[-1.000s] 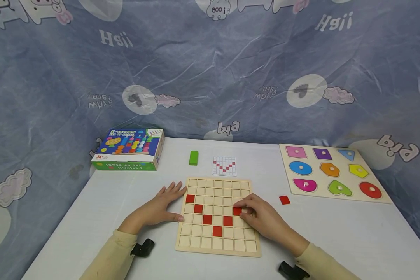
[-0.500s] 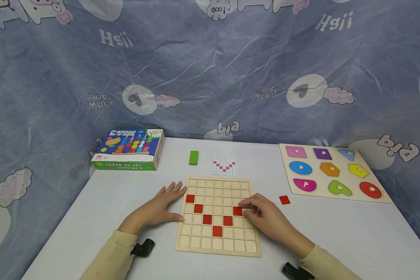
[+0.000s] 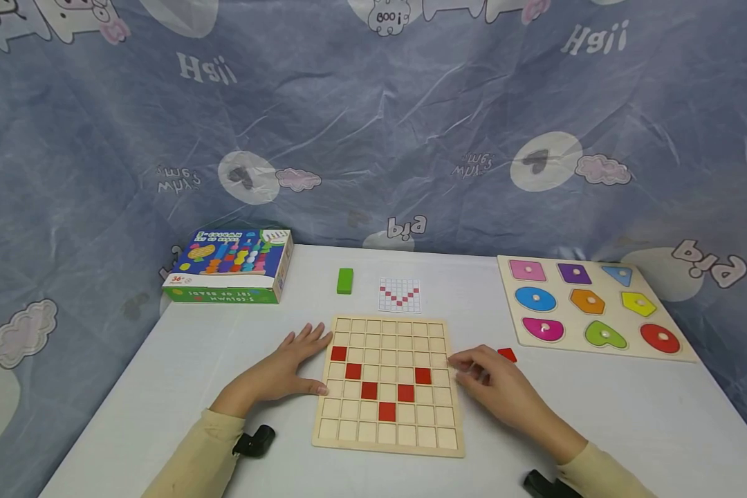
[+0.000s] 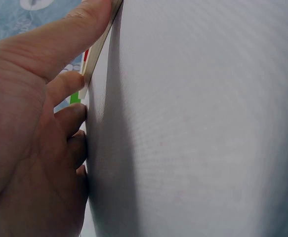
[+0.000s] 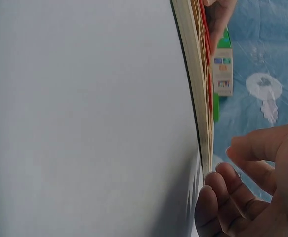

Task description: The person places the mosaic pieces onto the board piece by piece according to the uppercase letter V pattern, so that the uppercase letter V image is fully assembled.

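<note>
A wooden grid board (image 3: 348, 432) lies on the white table, with several red square tiles forming a V in its cells, among them a tile (image 3: 422, 376) at the upper right of the V. My left hand (image 3: 289, 363) rests flat with fingers spread, thumb and fingertips at the board's left edge; the left wrist view shows the thumb (image 4: 79, 29) on that edge. Just off the right edge is my right hand (image 3: 498, 384), loosely curled and holding nothing; its bent fingers (image 5: 208, 207) show in the right wrist view. A loose red tile (image 3: 507, 354) lies behind it, partly covered.
Above the board lie a small pattern card (image 3: 400, 295) with a red V and a green block (image 3: 345, 281). A boxed bead set (image 3: 227, 266) stands at back left. At right lies a shape puzzle board (image 3: 604, 351). A patterned blue cloth (image 3: 373, 138) hangs behind.
My right hand has let go of the red tile at the V's upper right and moved right, off the board toward the loose tile. The left hand has stayed in place.
</note>
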The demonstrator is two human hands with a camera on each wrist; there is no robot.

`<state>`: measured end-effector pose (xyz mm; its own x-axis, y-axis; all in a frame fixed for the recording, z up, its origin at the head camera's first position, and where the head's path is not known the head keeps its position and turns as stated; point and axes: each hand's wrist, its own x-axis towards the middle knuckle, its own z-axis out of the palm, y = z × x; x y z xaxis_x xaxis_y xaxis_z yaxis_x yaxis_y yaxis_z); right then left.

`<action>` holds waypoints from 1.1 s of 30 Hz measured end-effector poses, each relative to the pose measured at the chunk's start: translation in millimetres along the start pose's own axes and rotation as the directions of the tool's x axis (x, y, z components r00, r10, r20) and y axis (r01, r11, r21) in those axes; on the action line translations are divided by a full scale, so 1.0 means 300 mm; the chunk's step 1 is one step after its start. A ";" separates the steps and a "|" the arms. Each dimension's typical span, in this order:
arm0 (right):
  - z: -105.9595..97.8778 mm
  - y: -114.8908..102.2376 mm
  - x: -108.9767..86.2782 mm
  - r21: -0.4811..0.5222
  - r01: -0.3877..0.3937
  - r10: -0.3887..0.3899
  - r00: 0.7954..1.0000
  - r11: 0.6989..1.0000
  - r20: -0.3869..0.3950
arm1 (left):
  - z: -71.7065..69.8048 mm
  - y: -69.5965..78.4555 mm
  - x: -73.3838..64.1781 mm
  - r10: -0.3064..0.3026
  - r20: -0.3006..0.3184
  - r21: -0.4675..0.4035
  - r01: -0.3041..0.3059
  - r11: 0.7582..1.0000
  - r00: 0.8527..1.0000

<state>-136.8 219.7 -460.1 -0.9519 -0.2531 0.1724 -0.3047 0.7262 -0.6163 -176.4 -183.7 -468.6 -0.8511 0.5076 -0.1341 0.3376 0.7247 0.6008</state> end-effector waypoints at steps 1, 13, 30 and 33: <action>-0.009 0.009 0.000 -0.009 -0.005 0.005 1.000 1.000 -0.003 | 0.000 0.000 0.000 -0.002 0.000 0.001 0.002 1.000 1.000; -0.110 0.105 -0.006 -0.081 -0.071 0.068 0.997 0.994 -0.046 | 0.001 0.000 0.001 -0.014 -0.004 0.005 0.014 1.000 1.000; -0.153 0.173 -0.008 -0.157 -0.129 0.126 0.992 0.979 -0.029 | 0.005 -0.003 0.002 -0.017 0.007 0.003 0.017 1.000 1.000; -0.144 0.165 -0.006 -0.143 -0.137 0.134 0.991 0.980 -0.028 | 0.006 -0.005 0.003 -0.020 0.007 0.009 0.020 1.000 1.000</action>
<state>-151.5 283.7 -457.7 -0.9847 -0.1357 0.1092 -0.1729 0.8378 -0.5179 -176.8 -183.6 -471.2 -0.8548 0.4964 -0.1513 0.3244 0.7388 0.5907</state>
